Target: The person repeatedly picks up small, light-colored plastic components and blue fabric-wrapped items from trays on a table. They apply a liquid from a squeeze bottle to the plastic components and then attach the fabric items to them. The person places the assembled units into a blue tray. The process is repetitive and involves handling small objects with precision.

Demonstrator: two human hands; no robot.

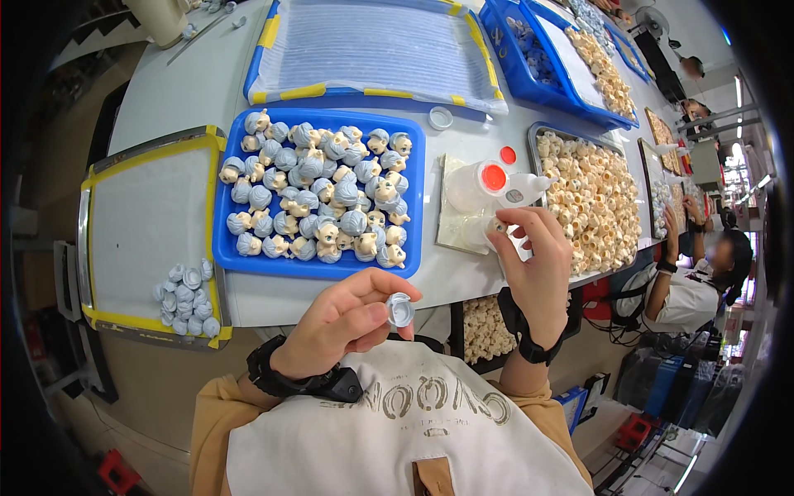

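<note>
My left hand (343, 318) pinches a hollow light-blue doll hair piece (400, 311), its open side facing up. In the fingertips of my right hand (533, 256) is a small cream doll face piece (499, 226), partly hidden by the fingers. That hand is beside clear plastic bottles (467, 192) with red parts, which stand on a pale square board (452, 169). In front of my left hand, a blue tray (222, 223) carries many doll heads with blue hair. To the right, a metal tray (633, 207) is filled with cream doll face pieces.
At left, a yellow-taped frame (89, 248) bears a pile of blue hair pieces (186, 298). A cloth-lined tray (372, 50) lies at the back, with blue bins (562, 91) to its right. Another person (691, 289) sits at far right. A dark tray (456, 331) of cream pieces sits below the table edge.
</note>
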